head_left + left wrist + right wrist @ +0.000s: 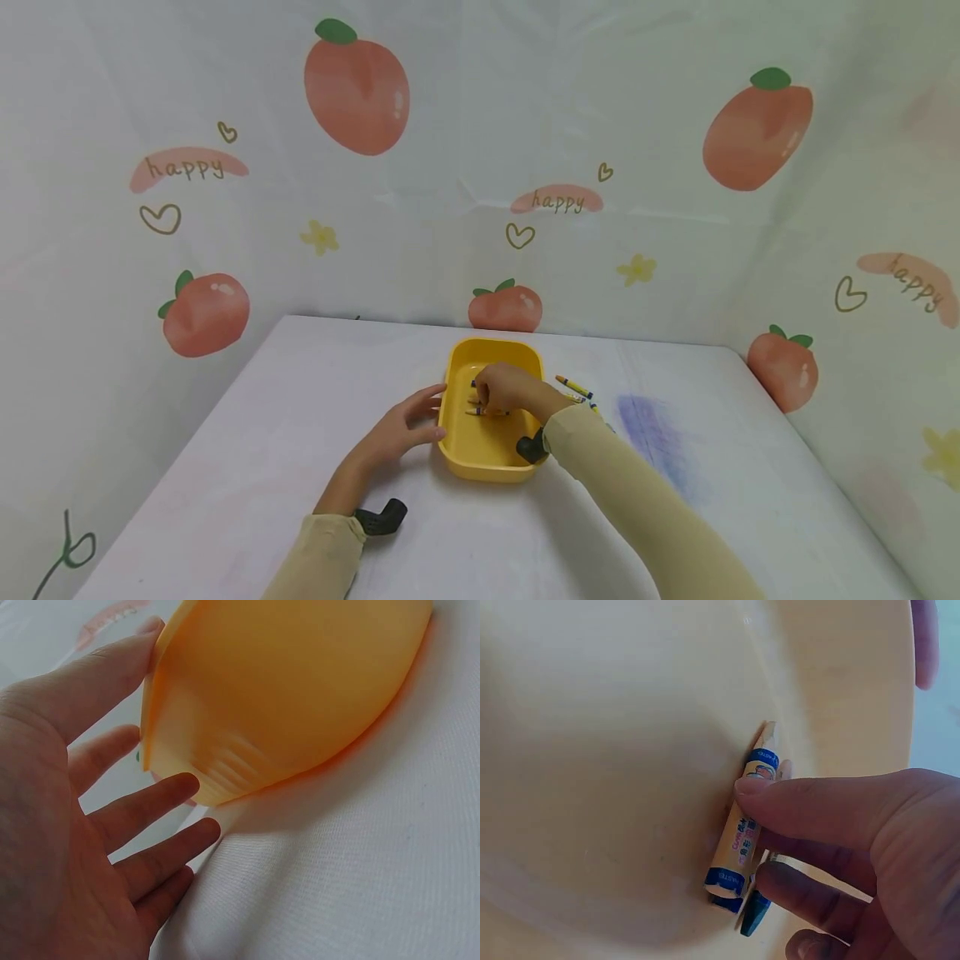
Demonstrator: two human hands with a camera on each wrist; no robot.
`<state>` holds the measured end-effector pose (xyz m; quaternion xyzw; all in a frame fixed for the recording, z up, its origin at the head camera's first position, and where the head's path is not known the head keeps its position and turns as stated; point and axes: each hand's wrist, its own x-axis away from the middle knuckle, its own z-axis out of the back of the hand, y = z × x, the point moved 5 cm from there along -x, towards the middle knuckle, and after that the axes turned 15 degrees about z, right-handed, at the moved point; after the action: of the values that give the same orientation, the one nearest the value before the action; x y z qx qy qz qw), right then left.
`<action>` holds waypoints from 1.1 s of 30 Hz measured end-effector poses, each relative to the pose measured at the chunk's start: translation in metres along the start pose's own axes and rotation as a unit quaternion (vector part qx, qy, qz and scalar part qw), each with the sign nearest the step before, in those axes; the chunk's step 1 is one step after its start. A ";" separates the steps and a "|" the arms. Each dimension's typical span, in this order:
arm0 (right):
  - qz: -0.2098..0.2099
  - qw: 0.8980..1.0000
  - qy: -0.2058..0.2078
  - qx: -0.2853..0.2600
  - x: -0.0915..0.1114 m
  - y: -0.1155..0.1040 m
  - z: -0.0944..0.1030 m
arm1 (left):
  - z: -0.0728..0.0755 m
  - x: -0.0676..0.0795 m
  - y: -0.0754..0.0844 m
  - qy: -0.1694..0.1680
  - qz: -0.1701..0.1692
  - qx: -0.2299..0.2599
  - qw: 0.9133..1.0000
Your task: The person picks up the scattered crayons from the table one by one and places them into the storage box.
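Observation:
A yellow plastic tray (480, 454) sits on the white-covered table. My right hand (517, 387) reaches down into it. In the right wrist view, the thumb and fingers pinch an oil pastel (735, 840) with a yellow wrapper, blue bands and a pale tip. Right beneath that one lies a dark teal pastel (756, 911), partly hidden by the fingers. Another pastel (475, 412) shows on the tray floor below the hand. At the tray's left side is my left hand (397, 429), its fingers spread and the thumb at the rim (154, 690).
Several loose pastels (576, 387) lie on the table just right of the tray. A purple-blue smudge (648, 433) marks the cloth farther right. Behind the table hangs a white backdrop (450, 183) printed with fruit.

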<state>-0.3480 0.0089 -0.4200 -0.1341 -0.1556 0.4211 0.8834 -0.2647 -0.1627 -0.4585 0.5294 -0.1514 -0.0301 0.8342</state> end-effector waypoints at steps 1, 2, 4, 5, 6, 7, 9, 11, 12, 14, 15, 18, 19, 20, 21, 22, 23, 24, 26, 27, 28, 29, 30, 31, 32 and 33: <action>-0.001 1.000 0.000 0.004 0.000 0.000 0.000 | 0.000 0.000 0.000 -0.001 -0.002 -0.001 1.000; -0.002 1.000 -0.001 0.007 0.000 0.000 0.001 | 0.000 0.000 0.000 -0.001 -0.001 -0.001 1.000; -0.007 1.000 -0.001 0.012 0.000 -0.001 0.002 | 0.000 0.000 0.000 0.000 -0.002 -0.002 1.000; -0.010 1.000 -0.001 0.011 0.001 0.000 0.002 | 0.000 0.000 0.000 0.001 0.000 -0.002 1.000; -0.014 1.000 -0.001 0.011 0.001 0.000 0.003 | 0.000 -0.001 0.000 0.003 0.002 -0.002 1.000; -0.016 1.000 -0.001 0.010 0.002 0.000 0.003 | 0.000 -0.001 0.000 0.004 0.000 -0.003 1.000; -0.019 1.000 0.000 0.006 0.002 0.001 0.004 | 0.000 -0.001 0.000 0.007 0.004 -0.003 1.000; -0.022 1.000 0.003 -0.005 0.003 0.002 0.005 | -0.001 -0.001 0.000 0.007 0.005 -0.002 1.000; -0.022 1.000 0.005 -0.008 0.004 0.003 0.007 | -0.001 0.000 0.001 0.006 0.004 -0.002 1.000; -0.019 1.000 0.014 -0.014 0.005 0.004 0.010 | -0.001 0.000 0.001 0.005 0.002 -0.002 1.000; -0.018 0.999 0.020 -0.017 0.006 0.005 0.013 | -0.001 0.000 0.001 0.005 0.003 -0.002 1.000; -0.011 0.999 0.040 -0.022 0.008 0.006 0.022 | -0.001 0.001 0.000 0.008 0.004 -0.002 1.000; -0.011 0.998 0.048 -0.026 0.009 0.006 0.025 | 0.000 0.001 0.000 0.009 0.006 -0.001 1.000; -0.011 0.998 0.055 -0.028 0.011 0.007 0.029 | 0.000 0.001 0.000 0.011 0.009 0.000 1.000; -0.009 0.998 0.062 -0.032 0.013 0.007 0.032 | 0.000 0.001 0.001 0.013 0.008 -0.001 1.000; -0.007 0.997 0.069 -0.036 0.014 0.007 0.036 | 0.000 0.001 0.001 0.014 0.008 -0.001 1.000; -0.005 0.996 0.076 -0.039 0.016 0.007 0.039 | 0.000 0.002 0.001 0.015 0.009 -0.001 1.000; -0.004 0.996 0.083 -0.043 0.018 0.008 0.042 | 0.000 0.001 0.001 0.015 0.009 0.001 1.000; 0.001 0.994 0.096 -0.050 0.022 0.009 0.048 | 0.000 0.001 0.000 0.016 0.007 0.000 1.000; 0.003 0.993 0.101 -0.053 0.024 0.010 0.050 | -0.001 0.001 0.001 0.016 0.004 -0.002 1.000; 0.005 0.993 0.106 -0.054 0.026 0.011 0.052 | -0.001 0.001 0.000 0.016 0.006 -0.001 1.000; 0.006 0.992 0.110 -0.055 0.029 0.013 0.054 | -0.001 0.000 0.000 0.016 0.006 -0.001 1.000; 0.005 0.992 0.114 -0.056 0.031 0.014 0.056 | -0.001 0.000 0.000 0.017 0.005 0.000 1.000; 0.002 0.991 0.117 -0.058 0.033 0.016 0.057 | -0.001 0.000 0.000 0.017 0.006 0.000 1.000; -0.002 0.991 0.121 -0.061 0.036 0.018 0.059 | -0.001 0.000 -0.001 0.017 0.005 0.002 1.000; -0.004 0.990 0.124 -0.064 0.038 0.019 0.060 | -0.001 0.000 -0.001 0.017 0.006 0.002 1.000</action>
<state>-0.3618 0.0571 -0.3656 -0.2406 -0.0724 0.3868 0.8873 -0.2645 -0.1622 -0.4601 0.5306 -0.1403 -0.0155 0.8358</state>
